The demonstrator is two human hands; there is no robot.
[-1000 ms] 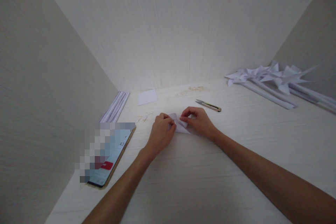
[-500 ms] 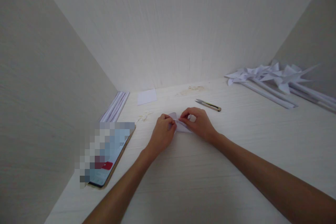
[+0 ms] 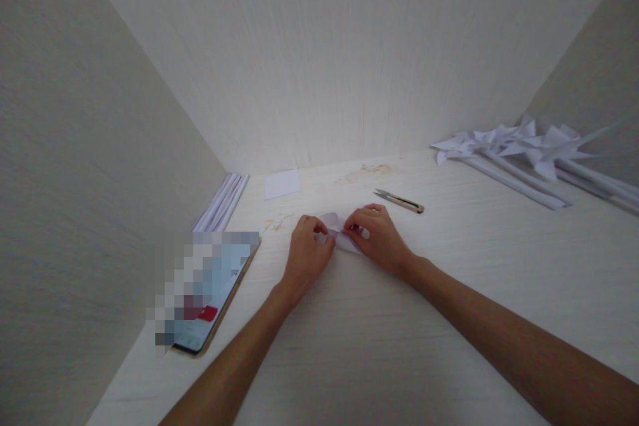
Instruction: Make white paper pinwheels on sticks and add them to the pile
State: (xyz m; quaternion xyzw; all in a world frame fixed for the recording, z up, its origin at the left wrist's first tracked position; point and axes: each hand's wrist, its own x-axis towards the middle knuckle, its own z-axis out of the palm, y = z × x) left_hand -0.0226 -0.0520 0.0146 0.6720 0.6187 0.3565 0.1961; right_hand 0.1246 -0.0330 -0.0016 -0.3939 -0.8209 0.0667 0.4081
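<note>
A small piece of white paper [image 3: 346,241] lies on the pale tabletop, partly covered by both hands. My left hand [image 3: 310,246] pinches its left side, thumb and fingers bent close together. On the other side, my right hand [image 3: 375,234] grips the paper between thumb and fingertips near its middle. The paper looks bent up between the hands; its exact folds are too small to make out. Beyond my right hand lies a pair of thread snips [image 3: 399,201], its blades pointing left. Nothing touches the snips.
A phone [image 3: 214,299] lies at the left, partly blurred out. Behind it are several rolled paper tubes [image 3: 222,202] and a flat white sheet [image 3: 282,184]. Paper pinwheels [image 3: 509,143] on rolled sticks lie at the back right. Walls enclose the table's back and sides.
My fingers have shifted slightly on the paper, and its raised part now bends between them. The whole view has moved a little; the other objects lie as before.
</note>
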